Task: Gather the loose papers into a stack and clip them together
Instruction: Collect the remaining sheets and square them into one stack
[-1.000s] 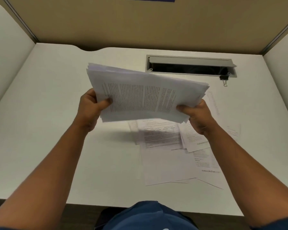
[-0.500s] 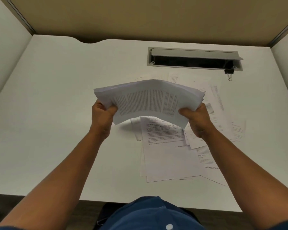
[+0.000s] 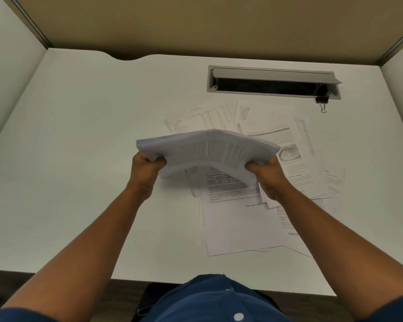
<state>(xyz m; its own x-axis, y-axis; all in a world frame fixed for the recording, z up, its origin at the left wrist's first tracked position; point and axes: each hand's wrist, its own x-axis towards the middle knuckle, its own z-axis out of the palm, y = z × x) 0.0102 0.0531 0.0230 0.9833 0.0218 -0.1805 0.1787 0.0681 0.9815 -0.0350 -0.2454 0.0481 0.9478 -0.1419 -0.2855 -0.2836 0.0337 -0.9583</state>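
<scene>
Both the left hand (image 3: 142,173) and right hand (image 3: 269,176) grip a bowed paper stack (image 3: 207,151) above loose papers (image 3: 237,219).

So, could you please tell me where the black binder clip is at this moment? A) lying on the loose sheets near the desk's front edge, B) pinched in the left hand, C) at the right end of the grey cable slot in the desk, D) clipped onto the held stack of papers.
C: the binder clip sits at the right end of the cable slot, apart from the stack gripped by both hands.
</scene>
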